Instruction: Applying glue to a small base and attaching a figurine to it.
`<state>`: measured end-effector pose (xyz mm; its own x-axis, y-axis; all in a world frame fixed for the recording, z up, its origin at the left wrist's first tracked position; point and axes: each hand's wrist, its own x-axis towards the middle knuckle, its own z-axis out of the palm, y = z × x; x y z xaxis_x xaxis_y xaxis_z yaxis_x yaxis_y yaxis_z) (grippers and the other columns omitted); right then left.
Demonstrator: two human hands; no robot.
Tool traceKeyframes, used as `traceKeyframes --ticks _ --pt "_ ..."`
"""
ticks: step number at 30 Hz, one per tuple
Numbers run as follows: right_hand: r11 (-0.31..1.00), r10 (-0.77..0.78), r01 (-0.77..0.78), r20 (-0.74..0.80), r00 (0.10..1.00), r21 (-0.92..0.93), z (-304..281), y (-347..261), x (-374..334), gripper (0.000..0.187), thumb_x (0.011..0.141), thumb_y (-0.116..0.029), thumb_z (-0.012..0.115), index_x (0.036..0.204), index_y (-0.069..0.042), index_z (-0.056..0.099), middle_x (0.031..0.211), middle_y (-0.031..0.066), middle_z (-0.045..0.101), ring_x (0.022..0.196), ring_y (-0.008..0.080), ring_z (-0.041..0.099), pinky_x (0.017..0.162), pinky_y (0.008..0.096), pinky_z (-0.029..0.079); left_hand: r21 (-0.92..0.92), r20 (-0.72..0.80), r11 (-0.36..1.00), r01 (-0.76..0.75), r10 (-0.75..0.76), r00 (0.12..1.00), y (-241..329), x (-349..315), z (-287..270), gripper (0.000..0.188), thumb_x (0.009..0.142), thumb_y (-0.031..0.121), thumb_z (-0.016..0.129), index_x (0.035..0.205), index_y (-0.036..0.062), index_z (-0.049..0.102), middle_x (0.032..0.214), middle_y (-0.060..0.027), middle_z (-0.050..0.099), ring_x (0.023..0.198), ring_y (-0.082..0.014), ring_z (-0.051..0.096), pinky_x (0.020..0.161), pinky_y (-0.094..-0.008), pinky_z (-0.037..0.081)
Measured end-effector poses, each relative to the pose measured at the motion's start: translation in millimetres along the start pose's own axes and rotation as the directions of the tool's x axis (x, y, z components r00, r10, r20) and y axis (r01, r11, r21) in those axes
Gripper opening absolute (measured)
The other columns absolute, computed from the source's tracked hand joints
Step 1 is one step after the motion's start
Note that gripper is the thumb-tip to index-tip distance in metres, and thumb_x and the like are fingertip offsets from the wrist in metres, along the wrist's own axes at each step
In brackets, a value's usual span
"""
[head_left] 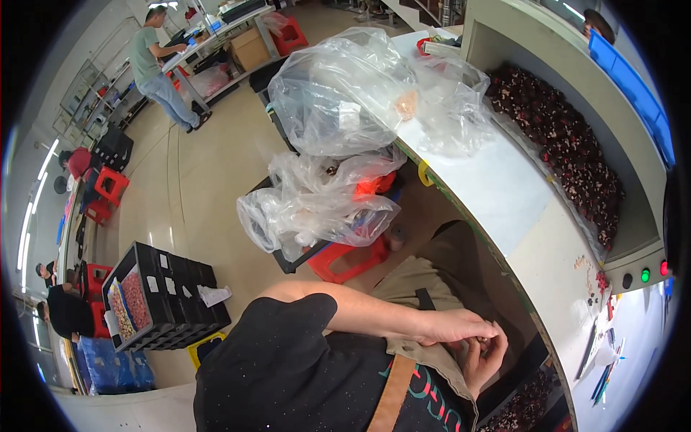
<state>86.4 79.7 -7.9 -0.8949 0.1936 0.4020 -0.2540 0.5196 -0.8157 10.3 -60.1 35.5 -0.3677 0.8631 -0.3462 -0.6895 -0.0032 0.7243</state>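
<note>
Low in front of my body, at the table's edge, both hands meet. My left hand (458,327) reaches across from the left, its fingers pinched together at the tips. Just below it my right hand (485,364) curls up, thumb and fingers bent towards the left fingertips. Between the fingertips shows a bit of a small brownish thing (482,339), too small and covered to name. Below the right hand, under the table, lies a heap of small dark red and whitish pieces (524,407).
The white table (529,248) curves along my right, bearing a grey box-shaped machine (633,248) heaped with dark red pieces (558,144). Clear plastic bags (338,93) lie ahead. A red stool (349,261) holds a bag-filled crate. Black crates (180,291) stand left; people work farther off.
</note>
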Motion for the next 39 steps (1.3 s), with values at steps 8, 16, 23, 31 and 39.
traceKeyframes --ticks 8,16,23,31,39 --pt "0.979 0.043 -0.039 -0.014 0.999 0.201 6.8 -4.1 -3.7 0.031 0.074 -0.002 0.070 0.098 -0.002 0.051 0.099 0.0110 0.058 0.091 0.0206 0.055 0.081 0.0303 0.043 0.130 -0.017 0.971 -0.199 0.202 0.979 -7.0 -9.7 -4.1 0.036 0.091 0.039 0.051 0.097 0.0044 0.059 0.090 0.0022 0.055 0.083 -0.0063 0.048 0.073 -0.0216 0.041" --pt "0.999 -0.026 0.026 -0.009 1.000 0.042 -2.4 -32.2 6.7 0.032 0.063 0.002 0.071 0.093 -0.002 0.058 0.092 0.0101 0.060 0.084 0.0240 0.058 0.073 0.0313 0.046 0.142 -0.037 0.984 -0.104 0.110 0.993 -3.7 -17.9 0.8 0.036 0.092 0.033 0.049 0.108 0.0007 0.056 0.103 -0.0048 0.057 0.096 -0.0100 0.052 0.086 -0.0259 0.042" --pt "0.988 -0.151 0.151 -0.007 0.989 0.026 -27.1 -32.2 5.3 0.031 0.067 -0.004 0.070 0.095 -0.003 0.056 0.087 0.0103 0.058 0.082 0.0274 0.057 0.069 0.0356 0.048 0.117 -0.109 0.993 0.003 0.010 0.994 0.4 -16.0 11.7 0.033 0.092 0.029 0.045 0.114 0.0047 0.052 0.109 -0.0047 0.055 0.102 -0.0127 0.052 0.090 -0.0307 0.042" --pt "0.994 -0.100 0.104 -0.097 0.990 0.040 -34.4 -29.5 -12.6 0.028 0.072 -0.012 0.069 0.094 -0.004 0.054 0.086 0.0083 0.055 0.079 0.0257 0.055 0.068 0.0334 0.047 0.067 -0.044 0.998 0.019 -0.016 0.999 -5.3 -4.7 19.2 0.032 0.093 0.030 0.042 0.108 0.0047 0.054 0.105 -0.0043 0.057 0.099 -0.0127 0.054 0.087 -0.0302 0.043" --pt "0.995 -0.097 0.095 -0.091 0.991 -0.027 -35.6 -27.4 -11.4 0.029 0.072 -0.013 0.067 0.095 -0.004 0.052 0.084 0.0084 0.053 0.081 0.0268 0.053 0.071 0.0350 0.045 0.065 0.025 0.998 0.015 -0.017 1.000 -7.3 5.0 15.0 0.031 0.092 0.036 0.045 0.105 0.0102 0.055 0.103 -0.0005 0.058 0.095 -0.0123 0.056 0.086 -0.0321 0.043"
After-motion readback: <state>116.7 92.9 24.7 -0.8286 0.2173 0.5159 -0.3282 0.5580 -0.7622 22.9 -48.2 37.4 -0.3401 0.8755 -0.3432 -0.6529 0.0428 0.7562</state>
